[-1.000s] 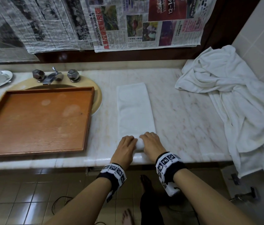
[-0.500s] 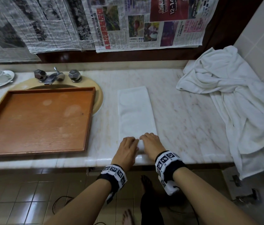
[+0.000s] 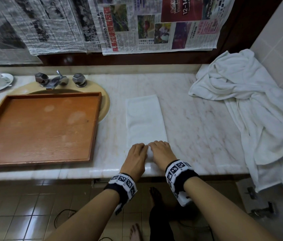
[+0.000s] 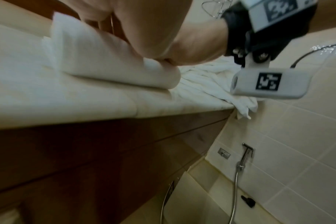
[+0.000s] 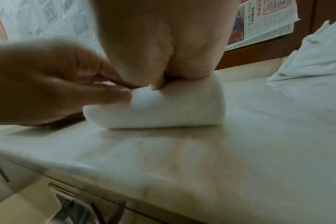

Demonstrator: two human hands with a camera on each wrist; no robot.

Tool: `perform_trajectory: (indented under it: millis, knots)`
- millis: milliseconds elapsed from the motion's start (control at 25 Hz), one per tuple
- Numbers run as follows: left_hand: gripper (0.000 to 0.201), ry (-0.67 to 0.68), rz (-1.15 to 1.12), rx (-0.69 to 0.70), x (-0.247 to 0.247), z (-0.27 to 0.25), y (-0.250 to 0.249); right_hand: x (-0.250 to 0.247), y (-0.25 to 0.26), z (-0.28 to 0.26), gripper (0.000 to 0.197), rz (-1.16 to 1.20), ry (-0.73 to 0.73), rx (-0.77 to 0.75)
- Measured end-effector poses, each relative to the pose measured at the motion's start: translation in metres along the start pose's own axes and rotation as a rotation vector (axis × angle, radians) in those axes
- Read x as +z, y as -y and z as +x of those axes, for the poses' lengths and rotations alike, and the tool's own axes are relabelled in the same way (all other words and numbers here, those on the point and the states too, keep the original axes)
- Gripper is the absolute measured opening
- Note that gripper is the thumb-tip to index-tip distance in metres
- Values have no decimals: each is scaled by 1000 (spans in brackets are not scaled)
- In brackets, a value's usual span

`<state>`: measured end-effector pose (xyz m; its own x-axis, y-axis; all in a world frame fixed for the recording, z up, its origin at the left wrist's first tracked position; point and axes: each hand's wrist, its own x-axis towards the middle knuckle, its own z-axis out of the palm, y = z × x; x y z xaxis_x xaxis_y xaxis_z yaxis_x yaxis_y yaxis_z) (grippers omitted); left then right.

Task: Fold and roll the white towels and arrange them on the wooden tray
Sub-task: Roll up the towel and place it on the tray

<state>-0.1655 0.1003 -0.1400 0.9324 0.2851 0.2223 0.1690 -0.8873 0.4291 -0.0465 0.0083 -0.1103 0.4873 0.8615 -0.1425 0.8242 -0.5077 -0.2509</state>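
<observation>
**First towel part-rolled, tray not yet filled**

Head view shows the left hand (image 3: 136, 156) and right hand (image 3: 161, 152) side by side at the near edge of the bench (image 3: 198, 122), both curled down over the rolled end of the folded towel (image 3: 145, 119). The right wrist view shows that roll as a short, thick cylinder lying on the marble, with the fingertips of both hands pinching and tucking its top. Beyond the knuckles, the flat strip of towel stretches away from the hands, so most of its length is not yet wound up.

By my reading, the folding of this towel is done and the rolling is only in its early turns. The wooden tray (image 3: 92, 136) lies left of the left hand, partly over the sink (image 3: 107, 105), and holds no towel. Right of the right hand, well apart, a heap of white towels (image 3: 259, 110) lies crumpled against the wall and spills over the bench edge; how many pieces it holds cannot be told. What is left, then: finishing this roll, carrying it to the tray, and treating the heap likewise.
</observation>
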Motion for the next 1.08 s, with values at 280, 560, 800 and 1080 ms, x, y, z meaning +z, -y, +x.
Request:
perform_trajectory:
  millis: [280,560,800,1080]
  knots:
    - [44,249,68,-64,-17,43,8,21,1,-22,54,-77,-67,-21]
    - [56,21,89,111,-6,2,-5,-2,-12,9,36,-44,26,-39]
    - [51,98,67,47,-15,29,7,10,-9,-15,47,-35,-117,-19]
    - [33,38,116,13,-17,25,0,-7,-18,8,41,-27,-40,-67]
